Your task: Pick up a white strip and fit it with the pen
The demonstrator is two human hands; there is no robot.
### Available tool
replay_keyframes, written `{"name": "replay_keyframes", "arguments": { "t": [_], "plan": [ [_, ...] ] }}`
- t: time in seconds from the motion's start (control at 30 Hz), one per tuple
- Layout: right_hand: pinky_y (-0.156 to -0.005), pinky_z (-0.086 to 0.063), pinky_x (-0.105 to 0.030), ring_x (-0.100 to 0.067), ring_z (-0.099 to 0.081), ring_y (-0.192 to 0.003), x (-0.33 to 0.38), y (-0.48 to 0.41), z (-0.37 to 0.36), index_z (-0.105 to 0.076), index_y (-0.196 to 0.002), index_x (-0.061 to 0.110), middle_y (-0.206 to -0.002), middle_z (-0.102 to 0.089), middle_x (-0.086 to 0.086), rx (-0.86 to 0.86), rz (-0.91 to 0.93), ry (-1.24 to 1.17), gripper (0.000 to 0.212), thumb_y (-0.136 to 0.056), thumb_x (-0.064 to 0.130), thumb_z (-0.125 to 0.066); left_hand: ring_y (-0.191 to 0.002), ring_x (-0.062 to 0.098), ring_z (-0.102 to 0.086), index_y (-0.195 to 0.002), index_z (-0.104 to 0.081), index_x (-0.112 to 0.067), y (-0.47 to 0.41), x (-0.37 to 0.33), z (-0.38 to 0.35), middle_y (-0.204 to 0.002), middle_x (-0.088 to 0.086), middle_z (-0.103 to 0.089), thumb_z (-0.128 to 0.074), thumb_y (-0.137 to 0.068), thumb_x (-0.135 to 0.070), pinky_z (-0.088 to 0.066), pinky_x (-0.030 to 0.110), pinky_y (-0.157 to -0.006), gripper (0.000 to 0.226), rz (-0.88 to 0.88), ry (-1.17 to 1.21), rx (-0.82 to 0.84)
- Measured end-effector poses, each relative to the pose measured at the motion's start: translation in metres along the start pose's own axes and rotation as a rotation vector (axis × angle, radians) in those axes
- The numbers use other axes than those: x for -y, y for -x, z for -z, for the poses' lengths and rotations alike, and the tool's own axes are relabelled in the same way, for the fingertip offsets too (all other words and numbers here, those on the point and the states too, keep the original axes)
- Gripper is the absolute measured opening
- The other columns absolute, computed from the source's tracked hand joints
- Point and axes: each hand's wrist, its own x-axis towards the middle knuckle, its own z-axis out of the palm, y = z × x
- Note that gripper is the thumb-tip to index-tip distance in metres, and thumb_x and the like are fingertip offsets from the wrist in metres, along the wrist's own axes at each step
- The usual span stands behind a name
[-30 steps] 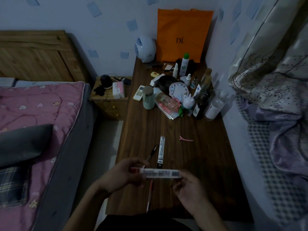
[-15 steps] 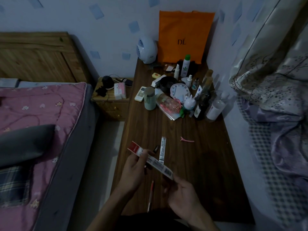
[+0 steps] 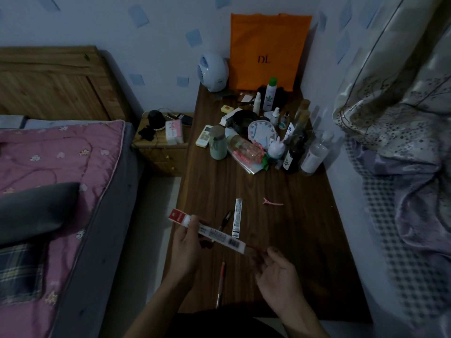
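Right hand: the right hand [image 3: 278, 276] is low over the near worktop [image 3: 305, 240], palm partly up, fingers [image 3: 273, 252] curled and pinching the dark red tip of something slim that sticks out of the package's lower end; what it is cannot be told.
Left hand: the left hand [image 3: 188, 242] is raised above the worktop's left edge, back toward the camera, fingers wrapped round the package near its upper end.
Package: the long narrow package [image 3: 210, 234] is held in the air between both hands, long axis slanting from upper left to lower right; red end up-left, barcode end down-right. Its print is too small to read.
Pencil: a thin red pencil [image 3: 220, 284] lies on the worktop between the wrists, pointing away from the person.
Second package: a similar white strip [image 3: 237, 217] lies flat just beyond, nearly lengthwise, a black pen [image 3: 225, 217] beside it.
Hair clip: pink hair clip [image 3: 272, 202], farther right.
Bag: an orange bag [image 3: 268, 50] at the wall reads "DL".
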Motion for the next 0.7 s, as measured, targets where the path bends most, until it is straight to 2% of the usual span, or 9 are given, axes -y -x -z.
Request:
{"name": "replay_keyframes", "arguments": {
  "t": [0.07,0.13,0.2,0.27,0.37,0.43,0.5,0.57,0.7],
  "plan": [
    [-0.073,-0.057,-0.041,-0.031,-0.076,-0.087,0.007,-0.004,0.001,-0.065,-0.099,0.010,-0.096,-0.078,-0.018,-0.043,0.044,-0.075,0.020,-0.078,0.011,-0.064,-0.087,0.028,-0.070,-0.091,-0.058,-0.011,-0.006,0.005,0.007,-0.093,0.012,-0.068,-0.040,-0.099,-0.040,-0.058,0.043,-0.073,0.035,0.097,0.133,-0.071],
    [-0.074,-0.056,-0.041,-0.030,-0.073,-0.091,0.014,-0.009,0.004,-0.064,-0.098,0.010,-0.087,-0.079,-0.014,-0.095,0.092,-0.099,0.020,-0.078,0.010,-0.064,-0.085,0.029,-0.071,-0.090,-0.058,-0.011,-0.011,0.009,0.015,-0.085,0.012,-0.072,-0.040,-0.098,-0.044,-0.056,0.042,-0.070,0.038,0.159,0.235,-0.124],
    [-0.073,-0.055,-0.038,-0.026,-0.070,-0.089,0.023,-0.014,0.009,-0.066,-0.100,0.011,-0.083,-0.077,-0.010,-0.151,0.124,-0.082,0.014,-0.087,0.011,-0.062,-0.076,0.027,-0.070,-0.089,-0.057,-0.013,-0.016,0.013,0.021,-0.070,0.008,-0.072,-0.040,-0.098,-0.046,-0.053,0.039,-0.065,0.039,0.214,0.239,-0.175],
    [-0.064,-0.057,-0.032,-0.019,-0.070,-0.077,0.031,-0.017,0.014,-0.068,-0.100,0.013,-0.079,-0.074,-0.005,-0.190,0.132,-0.057,0.010,-0.093,0.015,-0.061,-0.064,0.022,-0.061,-0.082,-0.055,-0.015,-0.022,0.020,0.025,-0.064,0.006,-0.063,-0.042,-0.097,-0.047,-0.049,0.035,-0.060,0.037,0.247,0.194,-0.218],
    [-0.056,-0.055,-0.027,-0.013,-0.065,-0.066,0.036,-0.019,0.018,-0.071,-0.101,0.015,-0.073,-0.072,-0.001,-0.194,0.123,0.006,0.013,-0.094,0.018,-0.060,-0.048,0.011,-0.043,-0.067,-0.053,-0.024,-0.031,0.033,0.025,-0.055,-0.005,-0.048,-0.040,-0.093,-0.059,-0.038,0.027,-0.049,0.045,0.210,0.006,-0.149],
    [-0.056,-0.049,-0.025,-0.011,-0.059,-0.062,0.036,-0.020,0.019,-0.072,-0.102,0.013,-0.073,-0.069,0.000,-0.209,0.126,0.079,0.015,-0.094,0.019,-0.062,-0.045,0.007,-0.046,-0.061,-0.061,-0.026,-0.034,0.044,0.025,-0.048,-0.010,-0.051,-0.036,-0.091,-0.066,-0.035,0.024,-0.049,0.056,0.157,-0.186,-0.076],
    [-0.052,-0.046,-0.023,-0.010,-0.056,-0.058,0.034,-0.022,0.022,-0.074,-0.099,0.011,-0.072,-0.068,0.000,-0.249,0.136,0.188,0.015,-0.093,0.020,-0.063,-0.058,0.006,-0.059,-0.070,-0.066,-0.028,-0.036,0.055,0.025,-0.059,-0.009,-0.063,-0.032,-0.091,-0.067,-0.040,0.025,-0.053,0.056,0.108,-0.392,-0.026],
    [-0.050,-0.045,-0.023,-0.010,-0.056,-0.055,0.032,-0.024,0.023,-0.075,-0.097,0.010,-0.071,-0.069,0.000,-0.295,0.136,0.305,0.016,-0.093,0.022,-0.064,-0.072,0.007,-0.063,-0.078,-0.065,-0.024,-0.038,0.067,0.028,-0.075,-0.007,-0.067,-0.031,-0.091,-0.067,-0.043,0.026,-0.058,0.057,0.088,-0.566,0.013],
    [-0.045,-0.043,-0.022,-0.011,-0.054,-0.054,0.027,-0.031,0.025,-0.073,-0.091,0.006,-0.069,-0.066,-0.003,-0.333,0.101,0.433,0.019,-0.094,0.021,-0.062,-0.074,0.012,-0.065,-0.086,-0.067,-0.020,-0.046,0.093,0.032,-0.083,-0.002,-0.069,-0.042,-0.093,-0.055,-0.052,0.031,-0.067,0.044,0.101,-0.722,0.105]
  ]
}}
